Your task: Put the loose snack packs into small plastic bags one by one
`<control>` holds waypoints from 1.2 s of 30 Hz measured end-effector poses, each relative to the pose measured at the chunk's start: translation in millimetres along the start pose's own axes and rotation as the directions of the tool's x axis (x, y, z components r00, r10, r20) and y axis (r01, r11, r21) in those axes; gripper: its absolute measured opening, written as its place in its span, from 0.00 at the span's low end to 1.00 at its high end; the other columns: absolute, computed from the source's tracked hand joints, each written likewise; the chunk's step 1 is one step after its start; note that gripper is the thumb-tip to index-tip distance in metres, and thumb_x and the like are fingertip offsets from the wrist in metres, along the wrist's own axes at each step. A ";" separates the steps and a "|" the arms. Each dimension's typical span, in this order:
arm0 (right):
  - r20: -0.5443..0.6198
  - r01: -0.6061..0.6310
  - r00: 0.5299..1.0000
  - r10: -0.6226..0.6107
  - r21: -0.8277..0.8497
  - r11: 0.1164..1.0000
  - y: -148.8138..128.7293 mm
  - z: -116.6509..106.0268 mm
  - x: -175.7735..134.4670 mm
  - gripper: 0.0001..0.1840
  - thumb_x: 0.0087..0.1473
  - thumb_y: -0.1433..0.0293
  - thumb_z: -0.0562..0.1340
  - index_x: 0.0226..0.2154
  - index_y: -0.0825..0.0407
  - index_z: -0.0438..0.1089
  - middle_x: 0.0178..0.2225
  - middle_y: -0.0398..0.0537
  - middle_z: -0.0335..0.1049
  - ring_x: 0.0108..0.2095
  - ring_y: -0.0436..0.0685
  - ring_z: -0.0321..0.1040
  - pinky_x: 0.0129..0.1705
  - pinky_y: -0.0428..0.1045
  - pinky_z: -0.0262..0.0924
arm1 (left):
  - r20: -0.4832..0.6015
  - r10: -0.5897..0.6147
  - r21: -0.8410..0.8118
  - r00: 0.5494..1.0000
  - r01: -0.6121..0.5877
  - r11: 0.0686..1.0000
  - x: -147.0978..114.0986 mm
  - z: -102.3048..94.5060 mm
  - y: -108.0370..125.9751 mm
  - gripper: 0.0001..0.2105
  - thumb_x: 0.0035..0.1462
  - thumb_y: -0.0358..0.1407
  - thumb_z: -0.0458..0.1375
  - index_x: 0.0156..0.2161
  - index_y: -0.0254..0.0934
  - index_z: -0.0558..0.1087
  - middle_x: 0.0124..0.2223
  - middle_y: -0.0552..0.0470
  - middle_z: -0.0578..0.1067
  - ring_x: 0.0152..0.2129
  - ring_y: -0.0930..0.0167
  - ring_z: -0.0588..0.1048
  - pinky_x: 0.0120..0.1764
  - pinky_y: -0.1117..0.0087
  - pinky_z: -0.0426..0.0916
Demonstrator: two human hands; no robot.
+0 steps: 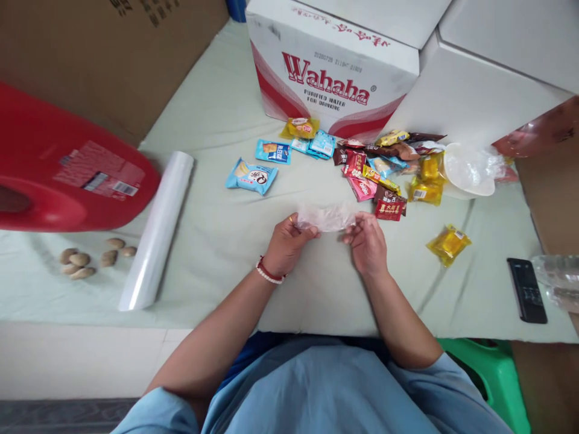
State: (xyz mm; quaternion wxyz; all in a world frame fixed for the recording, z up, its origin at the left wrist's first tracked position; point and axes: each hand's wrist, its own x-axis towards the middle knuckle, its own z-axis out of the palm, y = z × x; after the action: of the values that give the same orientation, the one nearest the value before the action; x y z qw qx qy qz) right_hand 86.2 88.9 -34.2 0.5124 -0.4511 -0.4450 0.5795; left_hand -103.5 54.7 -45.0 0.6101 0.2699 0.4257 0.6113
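Observation:
A crumpled, clear plastic bag [329, 218] is stretched between my two hands just above the cloth. My left hand [289, 241], with a beaded bracelet at its wrist, pinches the bag's left end between thumb and fingers. At the other end, the fingers of my right hand [368, 244] are closed on the plastic. Beyond the hands lie a blue snack packet [251, 177] and a flatter blue packet [273, 152]. Right of them, a heap of mixed wrapped snacks includes a dark red packet [388, 210], close to my right hand.
A roll of plastic film [156, 235], a red jug [76, 169] and several brown nuts or stones [79, 260] are at left. A Wahaha carton [332, 72] stands behind. At right are a white bowl [468, 175], a yellow packet [449, 245] and a black phone [527, 290].

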 end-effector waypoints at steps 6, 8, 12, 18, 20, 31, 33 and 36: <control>0.316 0.527 0.846 -0.429 -0.618 0.584 -5.2 -6.8 -0.5 0.12 0.59 0.58 0.70 0.46 0.41 0.79 0.52 0.51 0.72 0.57 0.65 0.65 0.59 0.63 0.63 | 0.078 -0.007 0.115 0.997 -0.002 0.993 -0.9 -2.4 -3.8 0.19 0.47 0.44 0.77 0.39 0.37 0.79 0.38 0.52 0.81 0.36 0.69 0.76 0.44 0.67 0.72; 0.356 0.537 0.843 -0.403 -0.592 0.601 -5.1 -6.8 -1.1 0.04 0.63 0.62 0.68 0.39 0.41 0.81 0.40 0.48 0.76 0.49 0.62 0.67 0.55 0.61 0.64 | 0.061 -0.007 0.126 0.998 -0.001 0.992 0.2 -3.3 -4.3 0.19 0.45 0.43 0.78 0.38 0.37 0.79 0.37 0.52 0.81 0.35 0.69 0.76 0.44 0.67 0.72; 0.208 0.305 0.948 -0.240 -0.381 0.873 0.0 -10.4 1.1 0.06 0.62 0.61 0.69 0.37 0.45 0.80 0.33 0.43 0.74 0.36 0.54 0.67 0.42 0.52 0.64 | 0.040 -0.028 0.163 0.999 0.021 0.986 3.6 -7.0 -5.5 0.17 0.47 0.45 0.77 0.35 0.36 0.79 0.32 0.52 0.79 0.30 0.71 0.75 0.40 0.69 0.71; 0.012 0.097 0.995 -0.097 -0.212 0.973 2.1 -12.4 1.8 0.11 0.57 0.58 0.72 0.35 0.47 0.78 0.31 0.40 0.72 0.30 0.50 0.64 0.35 0.47 0.59 | 0.107 0.008 0.172 0.994 -0.027 0.985 1.8 -4.0 -0.9 0.18 0.50 0.47 0.75 0.36 0.36 0.77 0.34 0.52 0.78 0.29 0.73 0.74 0.36 0.71 0.69; 0.095 0.156 0.986 -0.134 -0.301 0.941 0.1 -7.4 -3.2 0.09 0.59 0.59 0.70 0.36 0.47 0.79 0.32 0.42 0.74 0.32 0.52 0.66 0.37 0.48 0.61 | 0.173 0.016 0.204 0.985 -0.051 0.978 0.4 -0.9 0.3 0.19 0.50 0.48 0.75 0.37 0.37 0.76 0.32 0.53 0.77 0.28 0.72 0.74 0.35 0.70 0.69; -0.060 -0.088 0.993 0.101 0.188 0.978 -5.2 -11.7 9.3 0.19 0.46 0.57 0.79 0.31 0.48 0.73 0.27 0.38 0.66 0.27 0.48 0.60 0.30 0.44 0.59 | 0.043 0.000 0.004 0.999 0.000 1.000 3.4 -5.2 2.1 0.22 0.48 0.49 0.77 0.29 0.36 0.73 0.24 0.57 0.72 0.22 0.75 0.69 0.29 0.73 0.66; -0.043 -0.159 0.983 0.179 0.291 0.943 -8.1 -18.0 16.0 0.22 0.41 0.58 0.80 0.30 0.49 0.71 0.25 0.37 0.63 0.26 0.48 0.59 0.27 0.43 0.57 | 0.042 -0.026 -0.089 0.999 0.029 0.996 4.1 -4.8 8.8 0.22 0.46 0.48 0.78 0.29 0.36 0.73 0.29 0.55 0.75 0.26 0.75 0.72 0.33 0.73 0.70; -0.064 -0.170 0.979 0.193 0.265 0.949 -9.6 -23.3 21.3 0.23 0.41 0.58 0.80 0.30 0.49 0.70 0.24 0.37 0.63 0.25 0.48 0.58 0.25 0.43 0.55 | 0.056 -0.064 -0.133 0.996 0.071 0.989 5.1 -4.9 15.7 0.23 0.47 0.48 0.78 0.29 0.35 0.72 0.39 0.51 0.78 0.33 0.73 0.77 0.39 0.70 0.75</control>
State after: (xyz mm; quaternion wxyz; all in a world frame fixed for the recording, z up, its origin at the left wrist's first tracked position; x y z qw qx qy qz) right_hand 109.4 112.1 -30.8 0.5305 -0.4451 -0.2992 0.6565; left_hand -116.3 60.4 -35.0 0.6583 0.2291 0.3764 0.6103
